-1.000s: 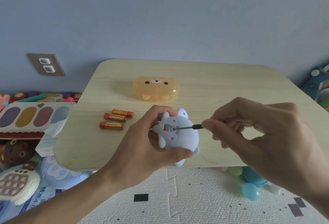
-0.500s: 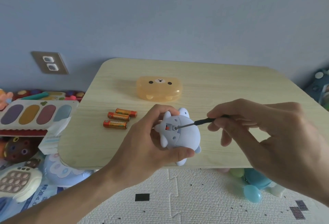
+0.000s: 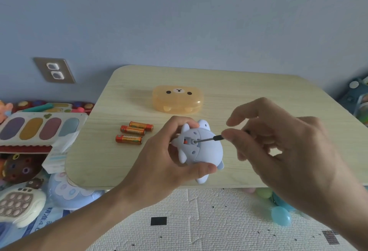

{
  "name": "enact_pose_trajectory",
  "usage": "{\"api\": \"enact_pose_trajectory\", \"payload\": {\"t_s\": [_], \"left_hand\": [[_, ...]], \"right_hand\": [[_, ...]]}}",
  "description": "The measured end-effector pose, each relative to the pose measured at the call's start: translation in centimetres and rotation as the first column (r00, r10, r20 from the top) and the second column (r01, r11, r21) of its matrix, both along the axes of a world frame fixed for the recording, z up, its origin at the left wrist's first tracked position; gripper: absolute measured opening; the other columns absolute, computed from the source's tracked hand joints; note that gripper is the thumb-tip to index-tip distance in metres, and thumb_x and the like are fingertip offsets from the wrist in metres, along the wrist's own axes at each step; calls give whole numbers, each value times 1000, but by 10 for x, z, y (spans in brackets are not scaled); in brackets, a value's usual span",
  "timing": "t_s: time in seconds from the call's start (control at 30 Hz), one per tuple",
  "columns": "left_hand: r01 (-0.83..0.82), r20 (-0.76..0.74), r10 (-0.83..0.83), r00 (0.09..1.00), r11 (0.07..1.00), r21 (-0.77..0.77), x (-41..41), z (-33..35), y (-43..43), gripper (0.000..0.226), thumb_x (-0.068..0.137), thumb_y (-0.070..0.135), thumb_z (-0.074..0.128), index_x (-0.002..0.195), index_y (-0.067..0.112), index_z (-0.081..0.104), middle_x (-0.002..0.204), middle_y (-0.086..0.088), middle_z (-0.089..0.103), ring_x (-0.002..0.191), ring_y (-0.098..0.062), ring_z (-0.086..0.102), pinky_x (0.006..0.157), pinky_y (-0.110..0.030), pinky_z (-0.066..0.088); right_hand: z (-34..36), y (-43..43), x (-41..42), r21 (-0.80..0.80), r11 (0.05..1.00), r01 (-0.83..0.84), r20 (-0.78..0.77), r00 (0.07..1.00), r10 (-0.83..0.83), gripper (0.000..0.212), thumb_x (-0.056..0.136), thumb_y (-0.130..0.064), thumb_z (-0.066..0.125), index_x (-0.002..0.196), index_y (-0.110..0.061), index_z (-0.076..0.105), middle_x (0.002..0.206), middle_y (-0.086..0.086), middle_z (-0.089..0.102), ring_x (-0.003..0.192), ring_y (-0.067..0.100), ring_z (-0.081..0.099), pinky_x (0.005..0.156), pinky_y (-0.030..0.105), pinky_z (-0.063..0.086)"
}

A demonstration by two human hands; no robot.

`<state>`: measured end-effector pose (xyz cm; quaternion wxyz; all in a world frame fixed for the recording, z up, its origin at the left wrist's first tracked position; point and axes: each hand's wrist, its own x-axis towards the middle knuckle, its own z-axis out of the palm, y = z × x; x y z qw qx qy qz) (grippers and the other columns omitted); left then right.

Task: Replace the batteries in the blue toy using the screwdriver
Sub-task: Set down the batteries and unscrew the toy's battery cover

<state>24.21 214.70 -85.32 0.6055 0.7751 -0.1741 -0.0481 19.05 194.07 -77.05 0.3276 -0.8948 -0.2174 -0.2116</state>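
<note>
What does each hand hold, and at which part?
The left hand grips the blue toy around its body; the right hand pinches the screwdriver at its handle.

This is a child's playroom in a home. A low, pale wood-grain worktop (image 3: 258,95) with rounded corners stands on a white textured foam floor mat (image 3: 199,221). Toys are heaped off its left edge, among them a board with coloured oval pads (image 3: 39,129) and a cream pop-button game (image 3: 18,205). Pastel plastic balls (image 3: 280,216) lie below its near right corner. The pale blue wall (image 3: 179,21) carries a covered socket plate (image 3: 54,70).
</note>
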Motion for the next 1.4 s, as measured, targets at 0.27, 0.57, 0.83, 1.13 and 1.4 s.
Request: {"api": "enact_pose_trajectory", "payload": {"t_s": [0.27,0.57,0.83,1.13,1.4], "left_hand": [[0,-1,0,1000,1000,-8,0,1,0,64,67,26,100,119,26,62,109,3,75,92,-27,74,77,-56,61],[-2,-15,2,1000,1000,-16,-1,2,-1,64,64,30,98,118,26,62,108,9,74,91,-25,73,76,-51,63],[5,-15,-5,1000,1000,-21,-1,2,-1,63,66,29,99,117,24,62,104,6,75,89,-30,72,74,-51,62],[10,-41,-13,999,998,-66,-1,1,1,60,63,31,96,112,30,62,105,9,78,91,-14,78,74,-33,65],[-12,-22,12,1000,1000,-3,-2,5,0,64,57,41,96,109,36,61,106,15,70,85,-4,72,64,-18,56]], "right_hand": [[3,-7,-5,-57,997,45,-26,999,-46,8,94,-21,66,97,-28,70,76,-15,76,58,8,74,51,31,60],[1,0,-2,-50,998,42,-10,999,-42,4,99,-27,68,99,-25,64,58,-15,64,54,8,64,49,16,48],[1,-4,-5,-123,992,37,-95,994,-49,5,91,-27,69,89,-31,72,64,-23,69,60,3,70,50,1,42],[-10,-26,13,-179,982,58,20,998,-56,26,100,-45,55,83,-31,68,59,-16,64,50,12,61,49,25,47],[-75,-84,48,-213,933,289,-33,952,-303,10,93,-22,77,84,-25,77,70,-25,64,70,-12,63,61,7,46]]}}
